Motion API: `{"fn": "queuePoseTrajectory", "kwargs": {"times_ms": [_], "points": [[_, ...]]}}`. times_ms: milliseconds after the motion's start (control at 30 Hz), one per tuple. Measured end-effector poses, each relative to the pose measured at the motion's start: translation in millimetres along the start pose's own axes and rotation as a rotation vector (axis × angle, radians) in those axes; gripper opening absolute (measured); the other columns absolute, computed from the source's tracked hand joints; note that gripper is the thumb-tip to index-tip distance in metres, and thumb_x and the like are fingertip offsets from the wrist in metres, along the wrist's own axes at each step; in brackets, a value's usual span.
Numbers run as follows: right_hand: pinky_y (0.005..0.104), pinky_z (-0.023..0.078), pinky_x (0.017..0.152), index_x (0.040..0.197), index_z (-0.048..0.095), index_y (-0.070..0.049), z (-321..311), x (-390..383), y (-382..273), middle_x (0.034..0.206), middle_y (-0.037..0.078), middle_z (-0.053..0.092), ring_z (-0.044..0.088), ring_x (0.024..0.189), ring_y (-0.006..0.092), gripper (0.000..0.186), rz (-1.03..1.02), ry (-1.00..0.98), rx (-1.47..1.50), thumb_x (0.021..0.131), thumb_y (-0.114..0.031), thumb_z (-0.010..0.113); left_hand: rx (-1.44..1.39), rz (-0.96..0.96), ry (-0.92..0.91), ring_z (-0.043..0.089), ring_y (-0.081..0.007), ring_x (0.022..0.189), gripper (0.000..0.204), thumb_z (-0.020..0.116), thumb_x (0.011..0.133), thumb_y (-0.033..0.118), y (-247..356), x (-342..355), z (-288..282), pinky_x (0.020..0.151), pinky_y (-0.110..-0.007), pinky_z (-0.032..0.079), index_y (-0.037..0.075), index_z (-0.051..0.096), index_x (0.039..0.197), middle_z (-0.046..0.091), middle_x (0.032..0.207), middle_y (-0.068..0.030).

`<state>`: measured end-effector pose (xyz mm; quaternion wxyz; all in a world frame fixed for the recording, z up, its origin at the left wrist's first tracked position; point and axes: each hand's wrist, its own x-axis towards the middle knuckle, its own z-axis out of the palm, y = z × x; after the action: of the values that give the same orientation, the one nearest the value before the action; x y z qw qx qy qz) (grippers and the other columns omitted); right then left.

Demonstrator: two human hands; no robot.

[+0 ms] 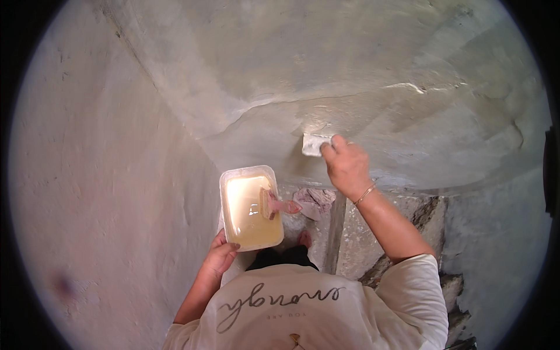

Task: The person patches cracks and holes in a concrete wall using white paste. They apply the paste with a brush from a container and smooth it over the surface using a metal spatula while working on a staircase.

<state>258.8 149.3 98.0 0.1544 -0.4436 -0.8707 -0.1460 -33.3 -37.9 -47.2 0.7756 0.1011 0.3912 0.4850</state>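
Note:
My left hand (220, 253) grips the near left corner of a white rectangular plastic tub (251, 170), the thumb over its rim. Inside is a pale yellow liquid (245, 224) with a glossy surface. A flat paintbrush (283, 206) rests across the tub's right side, its bristle end in the tub and its reddish handle sticking out past the rim. In my right hand (348, 166) is a small white scraper (312, 144), pinched between thumb and fingers. Its blade lies at the grey plastered wall (361, 119), beside a wet, shiny patch.
Another plastered wall (116, 192) rises on the left and meets the front wall in a corner. Below lie a crumpled pinkish bag or cloth (315, 201), a narrow board-like edge (334, 233) and broken rubble (452, 291) at the right. Thin ridges run across the front wall.

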Motion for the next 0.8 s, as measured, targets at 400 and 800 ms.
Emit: {"fn": "queuePoseTrajectory", "kwargs": {"times_ms": [400,800], "points": [[0.0340,0.043,0.054,0.092,0.062,-0.010,-24,3,-9,0.081,0.006,0.049,0.054,0.059,0.0223,0.026,0.014,0.122,0.018,0.067,-0.008,0.059,-0.016,-0.023,-0.028,0.054,-0.0251,0.111,0.055,0.049,0.070,-0.008,-4,0,2,0.098,-0.038,0.041,-0.003,0.043,0.124,0.056,0.117,-0.0147],[0.0356,0.045,0.057,0.087,0.066,-0.011,-70,-64,-19,0.079,0.007,0.052,0.057,0.067,0.0241,0.025,0.393,0.298,0.184,0.063,-0.002,0.063,0.074,-0.020,-0.033,0.057,-0.0262,0.104,0.056,0.051,0.072,-0.005,-4,1,8,0.086,-0.038,0.047,-0.001,0.042,0.127,0.057,0.116,-0.0137]]}}
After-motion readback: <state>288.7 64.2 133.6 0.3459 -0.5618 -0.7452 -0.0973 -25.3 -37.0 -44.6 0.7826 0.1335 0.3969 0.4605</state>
